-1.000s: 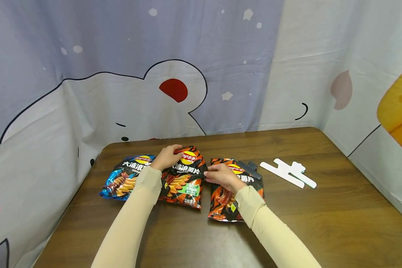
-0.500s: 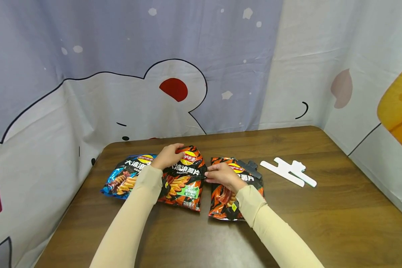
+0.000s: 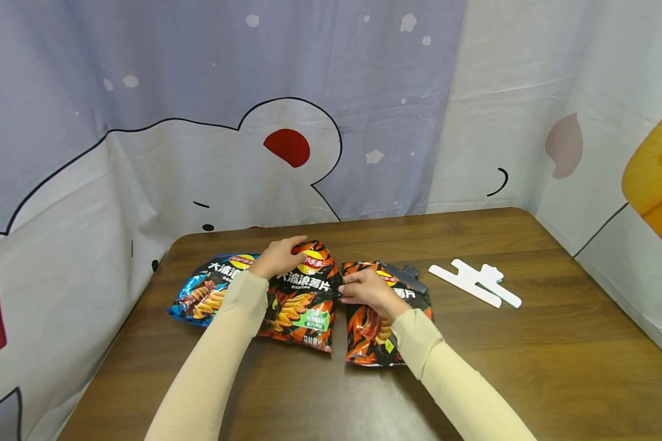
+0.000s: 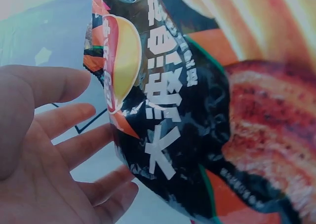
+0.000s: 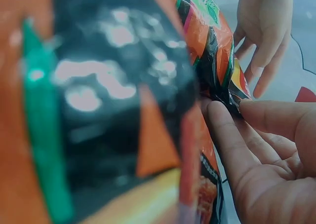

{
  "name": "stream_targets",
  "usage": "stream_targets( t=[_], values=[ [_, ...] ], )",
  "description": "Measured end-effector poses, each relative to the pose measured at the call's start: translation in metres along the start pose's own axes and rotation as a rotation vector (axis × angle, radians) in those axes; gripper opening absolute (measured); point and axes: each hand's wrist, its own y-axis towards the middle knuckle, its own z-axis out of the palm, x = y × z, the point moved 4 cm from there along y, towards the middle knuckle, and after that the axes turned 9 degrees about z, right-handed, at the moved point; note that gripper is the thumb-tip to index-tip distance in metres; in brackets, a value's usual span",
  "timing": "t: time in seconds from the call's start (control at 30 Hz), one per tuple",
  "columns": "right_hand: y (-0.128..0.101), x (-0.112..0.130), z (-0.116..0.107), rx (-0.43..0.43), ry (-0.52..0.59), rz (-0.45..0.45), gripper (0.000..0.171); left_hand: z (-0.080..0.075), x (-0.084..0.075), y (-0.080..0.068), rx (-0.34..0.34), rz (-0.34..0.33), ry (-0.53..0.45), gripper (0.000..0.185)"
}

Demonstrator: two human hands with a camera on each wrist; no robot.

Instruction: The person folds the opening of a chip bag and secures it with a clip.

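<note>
A black and orange chip bag (image 3: 300, 300) leans toward me in the middle of the head view. My right hand (image 3: 369, 289) pinches its right edge between thumb and fingers; the right wrist view shows the fingertips (image 5: 217, 113) at the crumpled black film. My left hand (image 3: 278, 258) is at the bag's upper left, its fingers (image 4: 84, 145) spread and fairly straight, some tips passing behind the edge. A blue chip bag (image 3: 201, 297) lies to the left, partly behind my left sleeve. Under my right hand is a second orange chip bag (image 3: 372, 343) with a black clip (image 3: 407, 277) across its top.
Two white clips (image 3: 469, 285) lie close together on the brown wooden table (image 3: 557, 343), right of the bags. A patterned curtain (image 3: 397, 122) hangs behind the table and along its sides.
The middle bag's lower edge has shifted slightly toward me. The right-hand bag has turned a little, its top moving left. Both hands stay nearly in place.
</note>
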Motion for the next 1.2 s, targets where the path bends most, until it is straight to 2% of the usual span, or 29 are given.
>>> stream_targets(
  t=[0.23, 0.77, 1.2],
  values=[
    [-0.006, 0.001, 0.0, 0.005, -0.038, -0.014, 0.043, -0.002, -0.004, -0.006, 0.003, -0.015, 0.04, 0.057],
    [-0.017, 0.004, -0.001, 0.034, -0.092, -0.072, 0.043, -0.008, -0.017, -0.015, -0.011, 0.036, 0.098, 0.055],
    [-0.024, 0.004, -0.004, 0.035, -0.107, -0.04, 0.042, -0.009, -0.025, -0.018, -0.019, 0.056, 0.13, 0.053]
  ],
)
